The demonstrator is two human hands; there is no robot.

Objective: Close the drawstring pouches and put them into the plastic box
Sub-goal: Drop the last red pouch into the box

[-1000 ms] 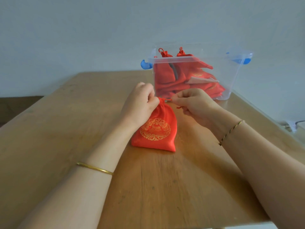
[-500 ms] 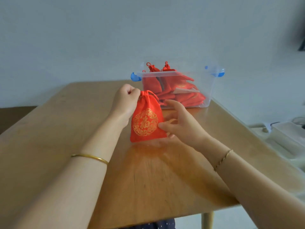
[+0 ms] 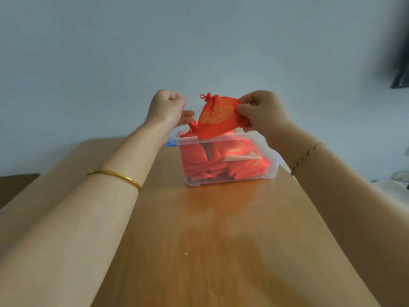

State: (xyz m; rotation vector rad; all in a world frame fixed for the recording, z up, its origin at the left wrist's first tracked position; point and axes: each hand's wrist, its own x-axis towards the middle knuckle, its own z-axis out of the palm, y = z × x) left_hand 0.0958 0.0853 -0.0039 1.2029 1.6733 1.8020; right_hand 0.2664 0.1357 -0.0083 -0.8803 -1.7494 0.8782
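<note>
Right hand (image 3: 263,114) pinches the red pouch (image 3: 218,117) by its bottom edge, thumb and fingers clamped on the cloth. The pouch is in the air over the open plastic box (image 3: 230,179). Its neck is cinched, with the knotted end pointing to 10 o'clock and the gold print facing the camera. Its low corner overlaps the box's near rim in this view; can't tell if they touch.

Left hand (image 3: 168,106) is at 9 o'clock of the pouch, clear of it. Fingers are curled into a loose fist with nothing visible in it, and one digit sticks out toward the pouch.

The box sits at 12 o'clock on the wooden table (image 3: 221,251), near the far edge. It is clear-walled and packed with more red pouches (image 3: 212,165). One of them has its tied top poking above the rim at the left end.

Obstructions:
- The left wrist covers the box's left end; only a bit of the blue latch (image 3: 169,144) shows.
- The right forearm hides the box's right end.
- The held pouch blocks the back rim.

Around:
- Gold bangle (image 3: 117,176) on the left forearm.
- Thin chain bracelet (image 3: 306,155) on the right.
- Blurred dark object (image 3: 400,69) on the wall at 2 o'clock.
- Pale clutter at 3 o'clock past the table edge, too blurred to identify.
</note>
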